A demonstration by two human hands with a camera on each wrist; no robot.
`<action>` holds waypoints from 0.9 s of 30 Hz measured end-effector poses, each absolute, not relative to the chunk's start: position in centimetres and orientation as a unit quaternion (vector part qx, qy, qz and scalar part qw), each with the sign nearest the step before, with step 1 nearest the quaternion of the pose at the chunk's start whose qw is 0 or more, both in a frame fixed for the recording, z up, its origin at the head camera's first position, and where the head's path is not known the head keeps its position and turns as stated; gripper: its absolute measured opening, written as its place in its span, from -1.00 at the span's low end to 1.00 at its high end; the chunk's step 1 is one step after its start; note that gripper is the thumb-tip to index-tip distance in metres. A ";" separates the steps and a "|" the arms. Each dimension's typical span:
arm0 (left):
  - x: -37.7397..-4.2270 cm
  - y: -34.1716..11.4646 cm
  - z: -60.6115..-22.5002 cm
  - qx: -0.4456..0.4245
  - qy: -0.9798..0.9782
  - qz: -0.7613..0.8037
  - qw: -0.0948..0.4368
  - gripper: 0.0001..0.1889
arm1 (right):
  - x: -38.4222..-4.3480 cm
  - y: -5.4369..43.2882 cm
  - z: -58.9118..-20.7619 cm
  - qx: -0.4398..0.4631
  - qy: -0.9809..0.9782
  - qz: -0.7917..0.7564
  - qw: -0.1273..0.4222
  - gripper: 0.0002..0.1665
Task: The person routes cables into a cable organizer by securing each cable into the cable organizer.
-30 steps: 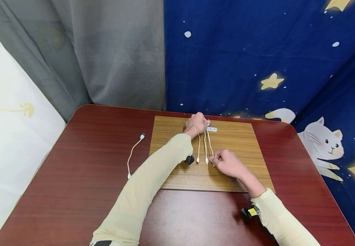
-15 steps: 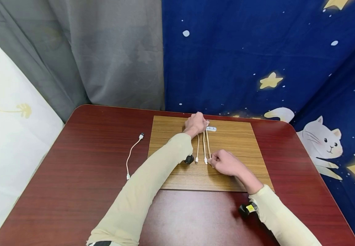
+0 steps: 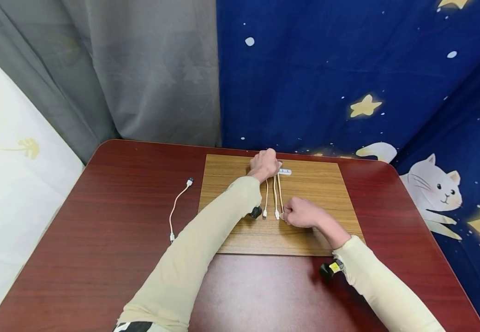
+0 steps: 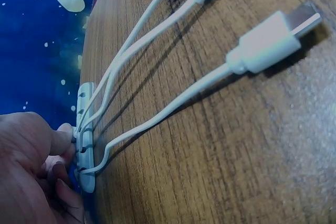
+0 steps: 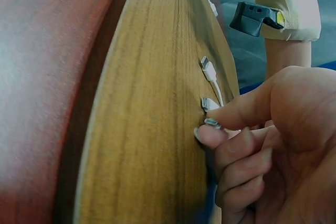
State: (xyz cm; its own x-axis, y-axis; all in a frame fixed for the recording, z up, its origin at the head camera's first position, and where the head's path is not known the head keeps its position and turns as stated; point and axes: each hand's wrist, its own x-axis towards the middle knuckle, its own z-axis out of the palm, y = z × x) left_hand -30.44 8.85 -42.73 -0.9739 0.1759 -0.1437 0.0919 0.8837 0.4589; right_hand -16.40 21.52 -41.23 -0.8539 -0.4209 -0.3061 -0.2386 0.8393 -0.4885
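Observation:
Several white charging cables run from a pale cable clip (image 4: 86,163) on a wood-grain board (image 3: 319,193). My left hand (image 3: 265,163) is at the clip, its thumb and finger pinching a white cable (image 4: 79,131) close behind the slots. Nearer the board's middle, my right hand (image 3: 304,213) pinches a cable's metal-tipped connector (image 5: 212,123) between thumb and forefinger. Beside those fingers lies a second connector (image 5: 209,104), and farther off a third connector (image 5: 208,69). In the left wrist view, the nearest cable (image 4: 163,114) passes through an end slot. My left palm hides part of the clip.
Another short white cable (image 3: 173,210) lies left of the board on the dark red table (image 3: 132,184). Behind the table hang a grey curtain (image 3: 157,74) and a blue star-patterned curtain (image 3: 298,74).
My right hand has shifted slightly left with the connector, bringing its cable closer to the middle one and straighter. My left hand stays at the clip. The head view has drifted a little.

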 end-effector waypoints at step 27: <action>-30.0 8.0 -42.6 0.077 0.959 0.259 0.081 -0.59 | -17.3 20.1 -40.1 -0.159 0.930 -0.179 0.280 -0.58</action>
